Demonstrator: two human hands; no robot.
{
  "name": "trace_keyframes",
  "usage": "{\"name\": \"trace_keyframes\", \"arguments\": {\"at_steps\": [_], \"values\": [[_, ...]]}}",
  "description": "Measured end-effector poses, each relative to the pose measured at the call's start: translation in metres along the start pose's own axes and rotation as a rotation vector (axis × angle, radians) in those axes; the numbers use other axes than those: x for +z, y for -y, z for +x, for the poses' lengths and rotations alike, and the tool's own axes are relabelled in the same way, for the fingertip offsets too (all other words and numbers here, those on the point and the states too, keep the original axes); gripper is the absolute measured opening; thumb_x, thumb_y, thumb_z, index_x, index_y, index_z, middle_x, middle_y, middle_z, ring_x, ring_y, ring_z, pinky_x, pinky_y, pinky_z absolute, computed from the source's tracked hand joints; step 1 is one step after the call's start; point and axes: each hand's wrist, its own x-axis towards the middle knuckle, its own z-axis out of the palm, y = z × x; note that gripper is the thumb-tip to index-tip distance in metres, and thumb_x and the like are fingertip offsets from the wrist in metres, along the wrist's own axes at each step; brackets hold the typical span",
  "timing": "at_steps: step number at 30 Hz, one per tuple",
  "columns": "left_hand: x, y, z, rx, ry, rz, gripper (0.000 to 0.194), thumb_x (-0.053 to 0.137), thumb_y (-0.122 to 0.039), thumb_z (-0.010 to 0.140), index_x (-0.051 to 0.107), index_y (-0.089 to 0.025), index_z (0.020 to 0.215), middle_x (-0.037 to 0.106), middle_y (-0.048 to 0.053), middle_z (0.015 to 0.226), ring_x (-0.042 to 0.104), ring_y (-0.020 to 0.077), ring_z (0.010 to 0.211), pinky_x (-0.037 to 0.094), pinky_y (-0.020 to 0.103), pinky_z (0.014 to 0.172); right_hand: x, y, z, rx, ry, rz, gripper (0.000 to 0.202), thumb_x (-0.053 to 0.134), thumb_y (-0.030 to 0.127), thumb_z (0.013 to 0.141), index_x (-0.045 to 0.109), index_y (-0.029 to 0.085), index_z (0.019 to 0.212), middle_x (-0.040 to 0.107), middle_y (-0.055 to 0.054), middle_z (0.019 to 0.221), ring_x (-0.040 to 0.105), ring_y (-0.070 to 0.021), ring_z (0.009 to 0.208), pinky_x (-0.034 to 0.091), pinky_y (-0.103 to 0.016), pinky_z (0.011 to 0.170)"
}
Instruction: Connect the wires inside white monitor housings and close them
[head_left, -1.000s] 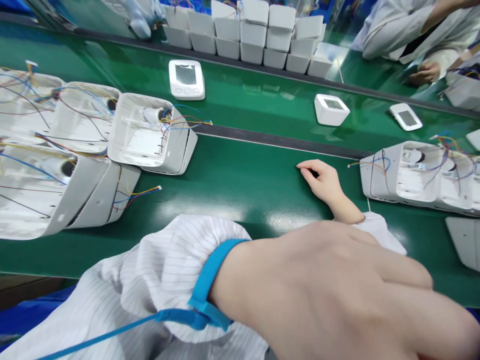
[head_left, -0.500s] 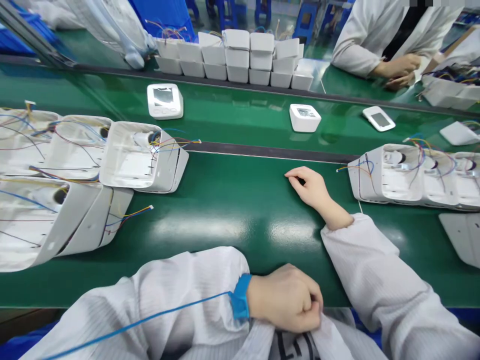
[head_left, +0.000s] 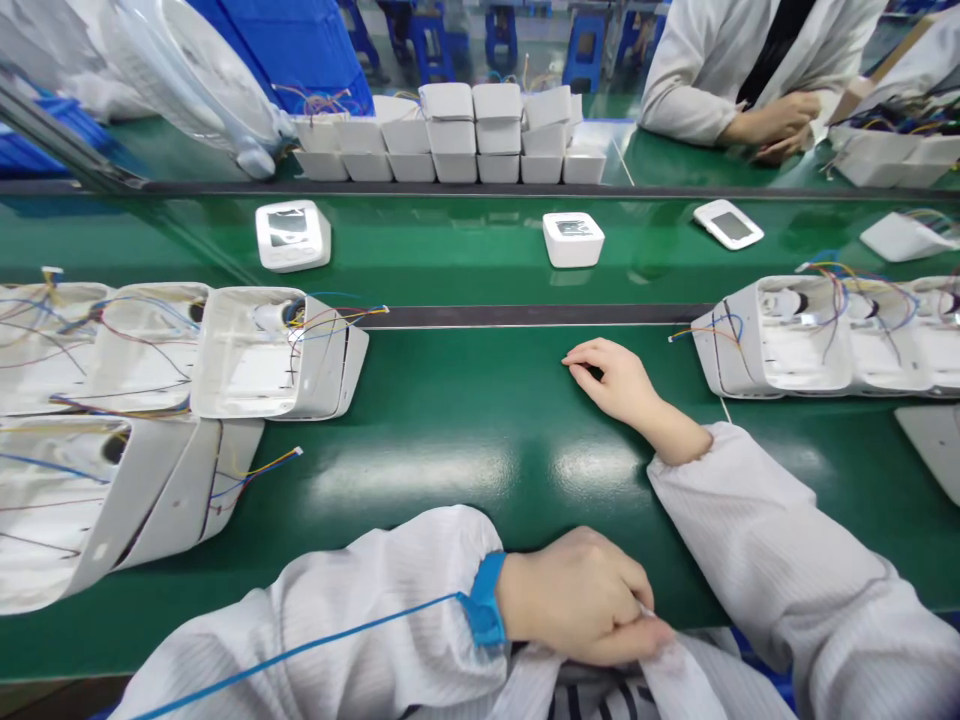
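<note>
Loosely curled, right hand between housings; left hand by table edge.

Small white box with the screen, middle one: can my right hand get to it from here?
Probably yes: the white box sits beyond the dark strip, roughly straight ahead of your right hand, and nothing stands between them, though a forward stretch seems needed.
</note>
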Motion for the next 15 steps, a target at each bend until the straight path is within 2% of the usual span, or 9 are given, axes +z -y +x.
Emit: {"name": "trace_keyframes", "arguments": {"at_steps": [4, 7, 9, 11, 15], "values": [[-0.006, -0.002, 0.003, -0.049, 0.046, 0.032, 0.038, 0.048, -0.033, 0.097, 0.059, -0.015, 0.066, 0.074, 0.004, 0.084, 0.066, 0.0106, 0.065, 0.049, 0.025, 0.056, 0.001, 0.0, 0.0, 0.011, 0.009, 0.001, 0.017, 0.06, 0.017, 0.09, 0.076, 0.023, 0.092, 0.075, -0.005, 0.102, 0.07, -0.0226, 0.096, 0.056, -0.04, 0.088], [-0.01, -0.005, 0.005, -0.057, 0.044, 0.044, 0.017, 0.045, -0.021, 0.088, 0.061, -0.016, 0.086, 0.074, 0.005, 0.1, 0.068, 0.0121, 0.074, 0.053, 0.025, 0.062, 0.001, 0.001, 0.001, 0.011, 0.007, 0.002, 0.017, 0.061, 0.016, 0.089, 0.075, 0.023, 0.093, 0.075, -0.005, 0.102, 0.069, -0.0229, 0.096, 0.056, -0.041, 0.089], [-0.011, -0.007, 0.005, -0.057, 0.068, 0.039, 0.023, 0.043, -0.016, 0.082, 0.057, -0.017, 0.1, 0.073, 0.005, 0.103, 0.07, 0.0135, 0.081, 0.054, 0.024, 0.065, 0.001, 0.001, 0.001, 0.01, 0.009, -0.007, 0.017, 0.061, 0.015, 0.089, 0.075, 0.023, 0.093, 0.075, -0.005, 0.103, 0.069, -0.0232, 0.098, 0.055, -0.041, 0.09], [-0.011, -0.009, 0.005, -0.064, 0.08, 0.024, 0.026, 0.043, -0.016, 0.081, 0.049, -0.018, 0.106, 0.072, 0.005, 0.102, 0.07, 0.0143, 0.082, 0.054, 0.024, 0.066, 0.001, 0.001, 0.0, 0.009, 0.017, -0.009, 0.017, 0.061, 0.014, 0.089, 0.075, 0.022, 0.094, 0.074, -0.005, 0.104, 0.069, -0.0232, 0.098, 0.055, -0.04, 0.091], [-0.008, -0.008, 0.002, -0.106, -0.068, -0.031, 0.025, 0.049, -0.02, 0.079, 0.037, -0.021, 0.101, 0.071, 0.004, 0.094, 0.068, 0.0138, 0.07, 0.051, 0.024, 0.06, 0.001, 0.001, 0.0, 0.019, 0.017, -0.001, 0.017, 0.062, 0.013, 0.088, 0.075, 0.022, 0.092, 0.075, -0.004, 0.102, 0.069, -0.0228, 0.096, 0.055, -0.04, 0.09]]}}
